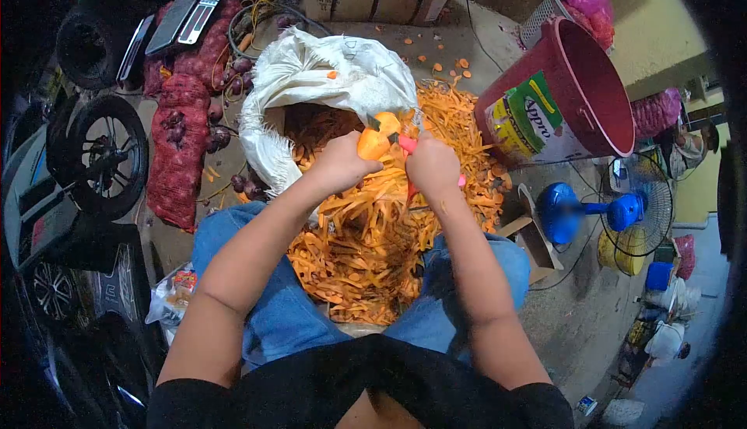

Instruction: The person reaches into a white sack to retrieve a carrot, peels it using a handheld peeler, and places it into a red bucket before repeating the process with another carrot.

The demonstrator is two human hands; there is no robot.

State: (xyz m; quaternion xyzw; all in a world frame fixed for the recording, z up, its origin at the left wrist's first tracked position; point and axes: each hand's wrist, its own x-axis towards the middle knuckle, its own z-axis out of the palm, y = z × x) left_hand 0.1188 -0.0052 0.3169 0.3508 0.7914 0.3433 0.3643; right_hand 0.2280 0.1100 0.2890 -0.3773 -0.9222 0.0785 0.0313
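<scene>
My left hand (345, 164) is closed around a thick peeled carrot (375, 144), held above the peelings. My right hand (434, 166) grips a knife by its pinkish-red handle (408, 144). Its dark blade (374, 123) lies against the carrot's upper end, partly hidden by the orange flesh. Beneath both hands spreads a heap of carrot peelings (354, 250), with round cut ends mixed in. Just beyond my left hand, a white woven sack (334, 67) lies with its mouth folded open, more peelings inside.
A large maroon bucket (572, 87) leans at the right, near a blue fan (560, 213) and an open cardboard box (537, 246). Red net sacks of onions (177, 157) lie left, a scale (187, 21) on top. A motorbike wheel (109, 157) stands farther left.
</scene>
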